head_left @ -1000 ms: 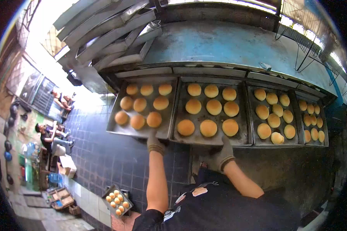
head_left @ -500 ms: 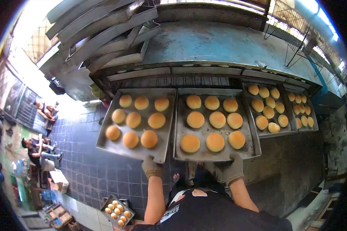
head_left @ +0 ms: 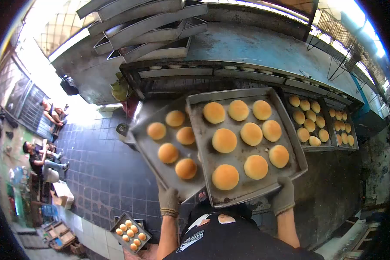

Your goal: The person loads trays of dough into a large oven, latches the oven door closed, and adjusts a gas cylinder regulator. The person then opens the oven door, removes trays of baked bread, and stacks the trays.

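Both of my hands wear knitted work gloves. My left hand (head_left: 169, 201) grips the near edge of a baking tray (head_left: 148, 149), which is tilted and slightly blurred. Round golden buns (head_left: 168, 153) sit on it, its right part covered by the other tray. My right hand (head_left: 283, 196) holds the near right corner of a second metal baking tray (head_left: 264, 187). Several golden-brown buns (head_left: 251, 134) lie on that one in rough rows. The right tray overlaps the left one and sits higher in view.
More trays of buns (head_left: 310, 125) rest along the rack on the right. Stacked empty metal pans (head_left: 151, 26) lean over the blue worktop (head_left: 247, 47). Another bun tray (head_left: 131, 234) is low at the left on the tiled floor (head_left: 104, 169). Two people (head_left: 43, 162) sit at far left.
Both held trays have turned and come away from their level side-by-side position. The right tray has shifted left over the left tray. The view has swung leftward.
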A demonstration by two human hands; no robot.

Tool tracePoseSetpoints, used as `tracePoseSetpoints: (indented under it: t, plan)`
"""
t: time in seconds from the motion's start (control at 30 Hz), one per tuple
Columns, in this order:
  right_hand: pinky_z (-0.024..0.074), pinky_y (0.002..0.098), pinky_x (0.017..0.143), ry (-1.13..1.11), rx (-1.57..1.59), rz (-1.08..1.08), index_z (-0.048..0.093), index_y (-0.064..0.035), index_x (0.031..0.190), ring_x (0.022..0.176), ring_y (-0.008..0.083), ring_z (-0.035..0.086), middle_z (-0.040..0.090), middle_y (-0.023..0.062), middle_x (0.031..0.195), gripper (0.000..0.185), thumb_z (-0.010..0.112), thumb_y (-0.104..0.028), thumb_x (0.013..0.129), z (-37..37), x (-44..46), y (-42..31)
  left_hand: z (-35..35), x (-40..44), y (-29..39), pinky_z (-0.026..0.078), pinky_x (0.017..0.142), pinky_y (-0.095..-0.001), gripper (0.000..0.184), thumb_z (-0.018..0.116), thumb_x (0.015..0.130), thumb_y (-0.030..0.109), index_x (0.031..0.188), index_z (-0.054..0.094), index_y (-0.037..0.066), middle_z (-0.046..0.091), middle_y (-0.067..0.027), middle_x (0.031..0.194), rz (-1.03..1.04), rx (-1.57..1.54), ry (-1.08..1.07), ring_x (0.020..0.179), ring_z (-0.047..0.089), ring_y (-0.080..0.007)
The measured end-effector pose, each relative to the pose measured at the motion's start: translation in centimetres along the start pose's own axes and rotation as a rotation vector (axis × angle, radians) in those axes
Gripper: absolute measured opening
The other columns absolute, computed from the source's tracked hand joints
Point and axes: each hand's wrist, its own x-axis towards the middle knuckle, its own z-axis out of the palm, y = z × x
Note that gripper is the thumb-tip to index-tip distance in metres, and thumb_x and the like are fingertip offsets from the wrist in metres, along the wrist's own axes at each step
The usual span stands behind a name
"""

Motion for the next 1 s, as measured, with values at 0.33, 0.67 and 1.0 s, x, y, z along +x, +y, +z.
tracePoseSetpoints:
  t: [0.33, 0.67, 1.0]
  plan:
    - [0.0651, 0.0462, 0.100, -0.044, -0.263, 0.198, 0.069, -0.0046, 0.104, 0.098, 0.0303, 0.075, 0.073, 0.0134, 0.107, 0.017, 0.067, -0.020, 0.098, 6.2, 11.9, -2.4, -1.7, 13.8, 1.8, 0.056, 0.108, -0.0318, 0.092, 0.055, 0.091, 0.001, 0.182, 0.046, 0.010, 0.073, -0.0114, 0.150, 0.075, 0.103, -0.483, 0.124, 0.069, -0.0220]
    - [0.0606, 0.0412, 0.089, -0.080, -0.756, 0.156, 0.072, -0.0057, 0.106, 0.091, 0.0238, 0.070, 0.072, 0.0096, 0.100, 0.028, 0.069, -0.034, 0.104, 6.3, 17.8, -4.3, 1.1, 16.6, 3.3, 0.067, 0.095, -0.0377, 0.076, 0.059, 0.101, -0.011, 0.174, 0.051, 0.005, 0.077, -0.0131, 0.142, 0.003, 0.024, -0.553, 0.116, 0.078, -0.0231]
    - [0.0591, 0.0412, 0.102, -0.045, -1.156, 0.175, 0.078, -0.0016, 0.142, 0.121, 0.0259, 0.076, 0.080, 0.0136, 0.135, 0.063, 0.070, -0.056, 0.111, 1.0, 12.7, -16.5, 4.4, 1.6, 0.8, 0.064, 0.104, -0.0417, 0.082, 0.069, 0.106, 0.018, 0.180, 0.039, 0.000, 0.073, -0.0184, 0.152, 0.657, 0.644, 0.438, 0.125, 0.078, -0.0306]
